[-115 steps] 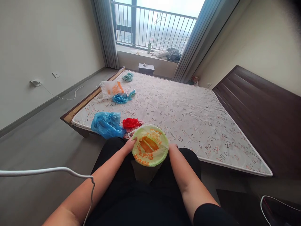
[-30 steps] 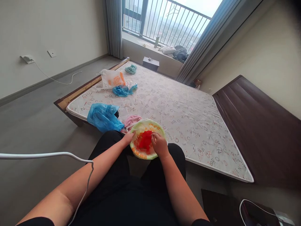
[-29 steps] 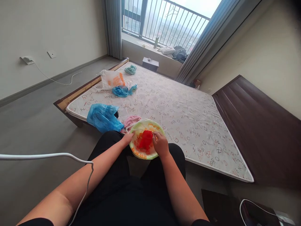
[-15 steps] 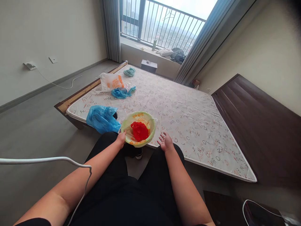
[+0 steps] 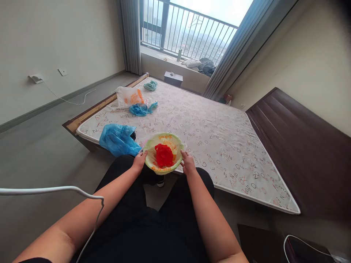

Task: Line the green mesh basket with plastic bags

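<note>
Left hand (image 5: 140, 160) is pinching a green-rimmed container (image 5: 150, 160) at its nine o'clock edge; right hand (image 5: 188, 162) is pinching it at three. The container is hovering directly ahead at twelve o'clock, holding a crumpled red item (image 5: 164, 156); a blue bag (image 5: 117, 140) is lying just past its nine o'clock.

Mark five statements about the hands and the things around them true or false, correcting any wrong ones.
1. The left hand holds the pale green round container lined with orange-printed plastic. True.
2. The right hand is held well away from the container. False: its fingers are on the container's other side.
3. The crumpled red bundle lies inside the container. True.
4. The large crumpled blue plastic bag lies inside the container. False: it lies on the near edge of the white letter-printed mattress.
5. The coiled pale teal bundle lies on the mattress. True.
</note>
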Demonstrator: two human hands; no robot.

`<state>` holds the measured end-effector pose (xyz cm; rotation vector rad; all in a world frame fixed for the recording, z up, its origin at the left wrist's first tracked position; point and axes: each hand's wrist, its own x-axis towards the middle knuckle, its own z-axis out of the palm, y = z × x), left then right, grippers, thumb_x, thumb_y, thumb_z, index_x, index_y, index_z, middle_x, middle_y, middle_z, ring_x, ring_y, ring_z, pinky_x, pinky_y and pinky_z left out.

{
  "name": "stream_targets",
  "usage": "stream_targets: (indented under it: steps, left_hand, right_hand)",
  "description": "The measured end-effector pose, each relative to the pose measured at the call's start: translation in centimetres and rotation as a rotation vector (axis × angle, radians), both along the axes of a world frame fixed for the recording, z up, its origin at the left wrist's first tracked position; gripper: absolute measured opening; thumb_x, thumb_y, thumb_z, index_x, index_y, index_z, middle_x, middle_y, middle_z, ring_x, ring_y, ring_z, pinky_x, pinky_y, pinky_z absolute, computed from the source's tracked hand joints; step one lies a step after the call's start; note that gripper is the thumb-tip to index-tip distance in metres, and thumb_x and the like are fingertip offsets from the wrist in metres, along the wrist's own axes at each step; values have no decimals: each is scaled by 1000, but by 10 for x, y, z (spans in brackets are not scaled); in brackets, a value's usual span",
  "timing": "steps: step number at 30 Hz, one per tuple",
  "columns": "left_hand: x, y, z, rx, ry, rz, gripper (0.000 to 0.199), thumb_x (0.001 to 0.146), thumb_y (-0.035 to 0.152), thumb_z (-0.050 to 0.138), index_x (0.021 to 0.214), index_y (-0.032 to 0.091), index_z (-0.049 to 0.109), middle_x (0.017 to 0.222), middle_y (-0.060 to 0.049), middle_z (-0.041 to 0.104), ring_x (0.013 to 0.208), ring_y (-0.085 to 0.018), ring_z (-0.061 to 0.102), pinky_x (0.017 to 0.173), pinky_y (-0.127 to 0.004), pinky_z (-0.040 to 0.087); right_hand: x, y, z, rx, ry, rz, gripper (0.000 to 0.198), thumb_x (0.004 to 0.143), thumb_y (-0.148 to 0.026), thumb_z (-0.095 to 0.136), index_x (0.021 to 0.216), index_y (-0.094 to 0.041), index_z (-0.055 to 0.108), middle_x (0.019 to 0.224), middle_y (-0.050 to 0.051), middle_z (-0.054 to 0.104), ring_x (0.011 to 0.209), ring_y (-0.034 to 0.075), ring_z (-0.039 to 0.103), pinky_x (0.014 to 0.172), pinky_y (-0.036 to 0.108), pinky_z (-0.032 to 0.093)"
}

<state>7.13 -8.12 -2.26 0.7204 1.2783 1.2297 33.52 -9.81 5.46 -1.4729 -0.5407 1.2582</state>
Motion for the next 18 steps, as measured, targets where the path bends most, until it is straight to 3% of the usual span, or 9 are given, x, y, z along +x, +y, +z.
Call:
stream_targets:
  steps: [3,5,7,9,12,18]
  left_hand:
    - [-4,0,4,-85,87,110,37,89,54,64,95,18,70,111,-15,75,123,-36,62,104,-48,51]
    - [-3,-2,7,-239,104,105,36,90,54,63,103,20,66,117,-15,72,129,-37,58,101,-52,51]
    - [1,-6,9,-422,29,-17,39,89,56,64,109,22,63,120,-17,70,127,-39,59,95,-55,53]
    - [5,-11,11,-540,-135,-236,42,89,59,63,108,21,65,118,-19,70,118,-39,65,89,-55,56]
    - [9,-17,16,-526,-294,-436,35,90,51,65,103,20,69,112,-16,73,104,-32,71,86,-46,57]
    - [4,-14,30,-472,-334,-208,8,93,27,67,96,20,68,98,-6,74,83,-17,72,77,-30,57]
  right_hand:
    - [1,3,-5,-17,-27,-87,34,69,-34,70,98,-23,58,88,0,72,73,17,69,54,24,52]
    - [2,4,-7,-29,-21,-154,32,69,-32,66,97,-24,55,85,-1,70,68,16,67,52,23,51]
    - [4,4,-9,-29,-5,-171,32,69,-34,67,96,-24,54,85,-1,70,67,15,67,51,23,51]
    - [4,3,-11,-8,-9,-153,35,68,-38,71,95,-24,54,87,-1,70,69,15,67,52,23,52]
    - [2,3,-15,30,-36,-144,40,66,-39,76,95,-23,54,87,-2,69,71,15,68,55,23,53]
    - [-6,6,-20,39,-40,-207,32,64,-28,68,93,-23,54,81,-4,66,66,13,64,55,22,52]
